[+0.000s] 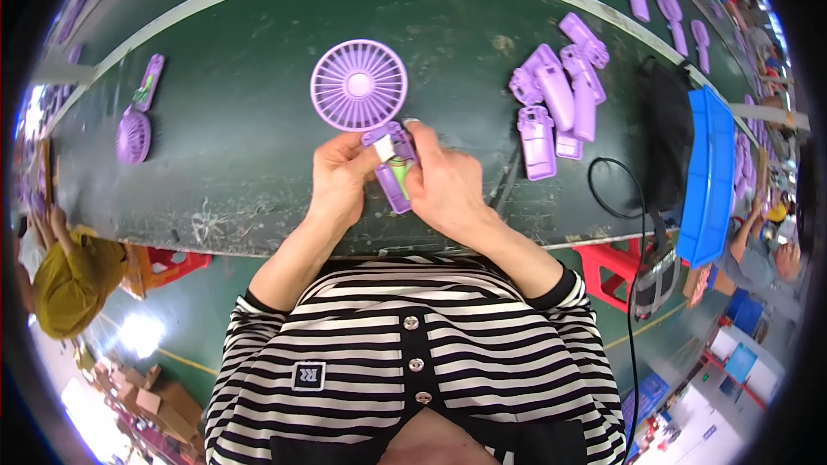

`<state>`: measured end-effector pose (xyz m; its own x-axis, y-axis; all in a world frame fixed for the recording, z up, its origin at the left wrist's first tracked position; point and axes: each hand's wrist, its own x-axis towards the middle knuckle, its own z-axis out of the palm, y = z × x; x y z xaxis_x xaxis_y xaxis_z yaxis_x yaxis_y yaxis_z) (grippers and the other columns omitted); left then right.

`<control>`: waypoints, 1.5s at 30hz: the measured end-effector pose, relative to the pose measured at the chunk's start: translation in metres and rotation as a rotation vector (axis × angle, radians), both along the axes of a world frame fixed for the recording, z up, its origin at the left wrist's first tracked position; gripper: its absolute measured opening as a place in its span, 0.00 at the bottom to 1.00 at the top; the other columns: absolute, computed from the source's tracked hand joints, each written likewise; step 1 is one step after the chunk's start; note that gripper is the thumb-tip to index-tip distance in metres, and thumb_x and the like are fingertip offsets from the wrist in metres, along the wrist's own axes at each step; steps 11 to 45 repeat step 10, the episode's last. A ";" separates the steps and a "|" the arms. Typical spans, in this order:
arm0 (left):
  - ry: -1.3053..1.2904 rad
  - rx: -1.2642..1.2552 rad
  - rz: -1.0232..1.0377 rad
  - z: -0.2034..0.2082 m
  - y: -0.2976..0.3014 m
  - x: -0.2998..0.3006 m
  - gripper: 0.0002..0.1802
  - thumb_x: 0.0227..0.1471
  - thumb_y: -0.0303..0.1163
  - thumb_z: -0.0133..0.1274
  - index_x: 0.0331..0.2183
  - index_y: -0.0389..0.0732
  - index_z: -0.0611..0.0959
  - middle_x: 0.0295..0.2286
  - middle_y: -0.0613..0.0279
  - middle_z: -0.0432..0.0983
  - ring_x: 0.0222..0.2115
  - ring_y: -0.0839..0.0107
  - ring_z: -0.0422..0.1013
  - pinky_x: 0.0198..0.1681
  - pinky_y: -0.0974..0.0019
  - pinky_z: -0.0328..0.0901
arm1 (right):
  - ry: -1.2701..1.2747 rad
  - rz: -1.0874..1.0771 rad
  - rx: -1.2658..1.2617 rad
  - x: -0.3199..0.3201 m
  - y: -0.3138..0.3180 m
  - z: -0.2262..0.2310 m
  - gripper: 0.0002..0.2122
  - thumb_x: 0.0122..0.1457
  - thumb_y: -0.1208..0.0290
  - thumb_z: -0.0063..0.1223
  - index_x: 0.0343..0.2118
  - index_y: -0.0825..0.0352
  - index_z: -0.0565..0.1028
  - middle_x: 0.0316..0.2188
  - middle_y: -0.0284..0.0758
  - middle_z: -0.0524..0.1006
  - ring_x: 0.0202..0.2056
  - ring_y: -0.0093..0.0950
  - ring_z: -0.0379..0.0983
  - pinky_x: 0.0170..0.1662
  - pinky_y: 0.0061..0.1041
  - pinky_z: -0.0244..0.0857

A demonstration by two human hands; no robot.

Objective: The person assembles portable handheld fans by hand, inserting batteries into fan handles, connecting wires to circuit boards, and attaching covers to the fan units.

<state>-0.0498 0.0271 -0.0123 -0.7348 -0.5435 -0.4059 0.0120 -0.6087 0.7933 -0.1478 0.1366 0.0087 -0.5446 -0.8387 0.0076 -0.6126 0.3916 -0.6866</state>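
Observation:
A purple handheld fan (359, 85) lies on the green workbench, its round slatted head pointing away from me. The fan's opened handle (396, 196) comes toward me and shows a green part and a white piece inside. My left hand (341, 174) grips the handle's left side near the head, fingers closed. From the right, my right hand (449, 179) is closed round the same handle, its thumb by the green part. The fingers hide much of the handle's inside.
Several purple handle shells (551, 95) lie piled to the right. Beyond them are a black bag (668, 129), a black cable (636, 293) and a blue tray (708, 176). Another purple fan (134, 133) with an opened handle rests at left. Red stools (607, 271) stand below the bench edge.

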 end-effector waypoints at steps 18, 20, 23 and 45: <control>-0.135 0.145 -0.083 0.000 -0.006 -0.005 0.13 0.46 0.28 0.53 0.35 0.30 0.77 0.30 0.56 0.76 0.28 0.71 0.73 0.32 0.66 0.70 | 0.544 -0.335 0.113 -0.040 0.064 0.012 0.21 0.43 0.75 0.55 0.42 0.71 0.66 0.35 0.44 0.69 0.34 0.43 0.64 0.38 0.38 0.60; -0.135 0.145 -0.083 0.000 -0.006 -0.005 0.13 0.46 0.28 0.53 0.35 0.30 0.77 0.30 0.56 0.76 0.28 0.71 0.73 0.32 0.66 0.70 | 0.544 -0.335 0.113 -0.040 0.064 0.012 0.21 0.43 0.75 0.55 0.42 0.71 0.66 0.35 0.44 0.69 0.34 0.43 0.64 0.38 0.38 0.60; -0.135 0.145 -0.083 0.000 -0.006 -0.005 0.13 0.46 0.28 0.53 0.35 0.30 0.77 0.30 0.56 0.76 0.28 0.71 0.73 0.32 0.66 0.70 | 0.544 -0.335 0.113 -0.040 0.064 0.012 0.21 0.43 0.75 0.55 0.42 0.71 0.66 0.35 0.44 0.69 0.34 0.43 0.64 0.38 0.38 0.60; -0.135 0.145 -0.083 0.000 -0.006 -0.005 0.13 0.46 0.28 0.53 0.35 0.30 0.77 0.30 0.56 0.76 0.28 0.71 0.73 0.32 0.66 0.70 | 0.544 -0.335 0.113 -0.040 0.064 0.012 0.21 0.43 0.75 0.55 0.42 0.71 0.66 0.35 0.44 0.69 0.34 0.43 0.64 0.38 0.38 0.60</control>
